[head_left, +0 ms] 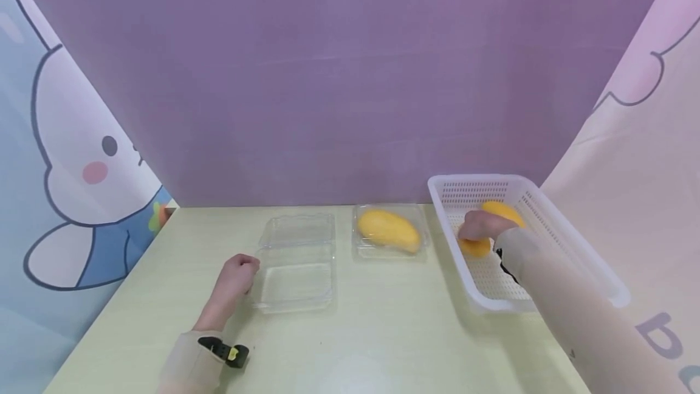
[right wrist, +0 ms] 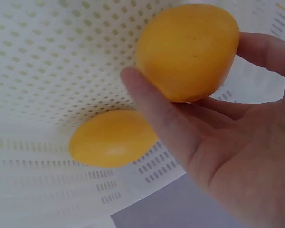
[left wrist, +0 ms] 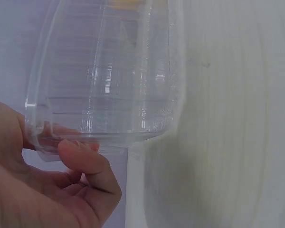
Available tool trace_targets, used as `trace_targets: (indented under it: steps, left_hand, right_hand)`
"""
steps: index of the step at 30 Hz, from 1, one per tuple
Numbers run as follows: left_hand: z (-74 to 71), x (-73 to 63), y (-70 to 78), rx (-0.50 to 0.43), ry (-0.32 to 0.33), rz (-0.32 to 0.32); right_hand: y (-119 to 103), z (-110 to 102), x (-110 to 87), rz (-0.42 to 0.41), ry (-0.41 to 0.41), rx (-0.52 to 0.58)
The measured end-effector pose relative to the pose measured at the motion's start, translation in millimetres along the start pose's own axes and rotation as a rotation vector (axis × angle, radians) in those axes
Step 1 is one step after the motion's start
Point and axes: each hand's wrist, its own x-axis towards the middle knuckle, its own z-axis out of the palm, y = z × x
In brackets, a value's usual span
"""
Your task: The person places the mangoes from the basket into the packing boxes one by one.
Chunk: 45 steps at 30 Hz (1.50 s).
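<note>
A plain purple backdrop (head_left: 350, 72) rises behind the pale yellow-green tabletop (head_left: 383, 345) we work at, with cartoon rabbit curtains (head_left: 71, 157) hanging at the left and another printed curtain at the right. Our left hand (head_left: 236, 275) sits at the near left corner of an open clear plastic clamshell box (head_left: 298, 266); the left wrist view shows the thumb (left wrist: 88, 164) curled against the box's ribbed, glossy rim, with a fingertip visible through the plastic beneath, so the hand pinches the edge. The box's lid lies folded back toward the backdrop, and its tray holds nothing we can see.

Just to the right, apart from it, stands a second clear plastic box (head_left: 389, 233) with a smooth yellow mango (head_left: 388, 230) lying inside, long and slightly curved.

Further right is a white perforated plastic basket (head_left: 552, 224), rectangular, its walls and floor dotted with small slots. Our right hand (head_left: 481, 225) reaches down into it, the sleeve crossing the basket's near rim. In the right wrist view the fingers (right wrist: 156, 118) and thumb cup a rounded, matte orange-yellow mango (right wrist: 187, 50), held just above the basket floor. A second orange-yellow mango (right wrist: 111, 137) lies on the basket floor just beside the held one, whether touching it we cannot tell.
</note>
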Motion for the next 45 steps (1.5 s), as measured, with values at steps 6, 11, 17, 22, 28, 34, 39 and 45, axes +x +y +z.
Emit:
trace_targets:
  steps: [6,11,17,22,28,34,39,45]
  left_hand:
    - [2.6,-2.3,0.9,0.004,0.007,-0.002]
    - [5.3,-2.2,0.5,0.008,0.014,0.0]
    - [8.5,0.6,-0.8,0.013,0.024,0.01]
    - [9.4,0.9,-0.4,0.026,0.023,0.008]
    - [9.4,-0.3,0.3,0.022,0.019,0.015]
    - [9.8,-0.8,0.8,0.012,0.022,0.019]
    - [12.2,0.6,1.4,0.016,0.018,0.035]
    - [13.5,1.4,1.8,0.015,0.019,0.035]
  right_hand:
    - [11,2,-3.8,0.066,0.008,-0.025]
    - [23,8,-1.7,0.104,0.062,-0.05]
    - [34,9,2.9,0.093,0.07,-0.022]
    - [34,6,3.8,0.036,0.033,-0.004]
    - [33,3,-0.4,0.028,0.018,0.036]
    - [29,-2,-6.1,-0.006,0.018,0.05]
    - [24,-9,-11.9,-0.035,0.002,0.073]
    - [22,-13,-13.2,-0.074,0.025,0.11]
